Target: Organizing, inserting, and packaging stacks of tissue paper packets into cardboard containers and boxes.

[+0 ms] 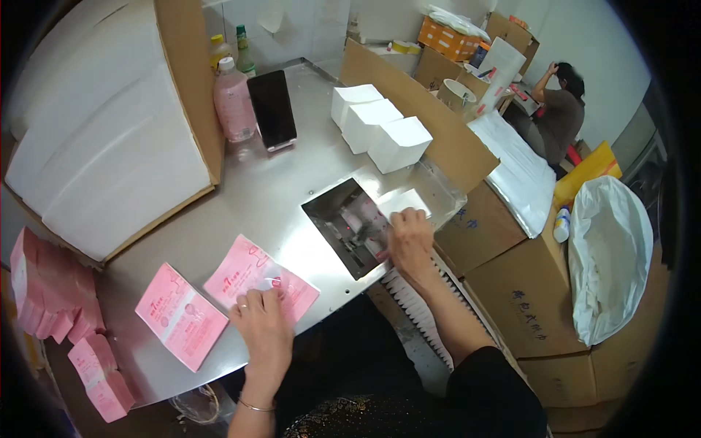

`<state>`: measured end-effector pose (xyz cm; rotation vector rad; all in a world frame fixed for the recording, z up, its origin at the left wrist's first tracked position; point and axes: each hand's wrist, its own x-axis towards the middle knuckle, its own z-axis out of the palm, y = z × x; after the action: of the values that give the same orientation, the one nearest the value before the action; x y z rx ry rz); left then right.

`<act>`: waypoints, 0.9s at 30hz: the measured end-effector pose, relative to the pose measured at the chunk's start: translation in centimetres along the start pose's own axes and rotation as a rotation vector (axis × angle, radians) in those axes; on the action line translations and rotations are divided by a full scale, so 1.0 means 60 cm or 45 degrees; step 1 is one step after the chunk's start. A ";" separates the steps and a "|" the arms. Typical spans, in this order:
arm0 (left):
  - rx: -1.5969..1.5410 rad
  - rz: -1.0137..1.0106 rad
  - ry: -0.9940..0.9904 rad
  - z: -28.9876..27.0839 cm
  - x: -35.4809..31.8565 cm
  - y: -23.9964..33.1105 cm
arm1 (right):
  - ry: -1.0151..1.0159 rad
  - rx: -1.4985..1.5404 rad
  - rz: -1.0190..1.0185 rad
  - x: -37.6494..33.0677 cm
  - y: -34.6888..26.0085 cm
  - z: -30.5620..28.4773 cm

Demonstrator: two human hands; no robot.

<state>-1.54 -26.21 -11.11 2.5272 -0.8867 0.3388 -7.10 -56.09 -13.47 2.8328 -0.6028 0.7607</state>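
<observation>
My left hand (264, 321), with a bracelet at its wrist, has its fingers bent and pressed onto the near part of a pink printed plastic bag (243, 264). That bag lies flat on the metal table, and a second pink printed stack (179, 314) with a pale band lies to its left. My right hand (412, 241) is closed over the near side of a small white paper stack (404, 203), right of a dark rectangular opening (349, 225) in the tabletop. The fingertips are partly hidden.
Three white paper stacks (400, 144) stand at the back. A phone (274, 113) leans on a pink bottle (234, 102). An open carton (182, 87) of white paper is at left, with pink bundles (55, 292) below. Cartons (518, 292) line the right; a person (558, 117) sits beyond.
</observation>
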 end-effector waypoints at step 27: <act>-0.263 0.174 0.129 0.009 0.027 -0.019 | 0.239 0.085 -0.067 0.251 0.083 0.000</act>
<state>0.51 -26.52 -11.35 2.2471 -1.0026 0.3924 2.76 -65.75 -5.62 2.7801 -0.4808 1.0407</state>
